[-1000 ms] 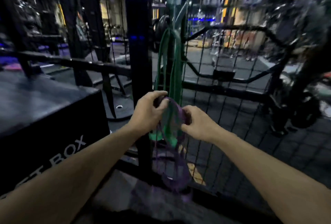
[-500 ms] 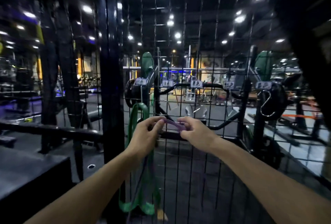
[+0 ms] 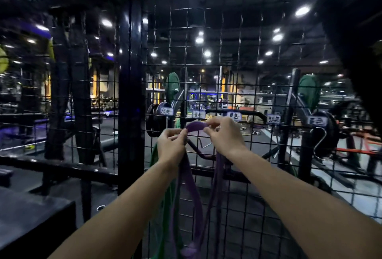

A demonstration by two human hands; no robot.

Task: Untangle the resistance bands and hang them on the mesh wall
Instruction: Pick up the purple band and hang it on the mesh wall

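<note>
Both hands pinching purple band (image 3: 196,125) top, left hand (image 3: 172,148) & right hand (image 3: 224,136) at mesh wall (image 3: 227,56); risk: misses hook, or snags green band (image 3: 154,160) beside left hand.

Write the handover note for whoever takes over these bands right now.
Left hand: pinches one end of the purple band's top loop.
Right hand: pinches the other end; the rest hangs down between the arms.
Green band: hangs by the mesh wall behind the left wrist; its top is hidden.
Done: purple separated and raised to the mesh.
Left: hang purple; an S-hook hangs to the right.
</note>
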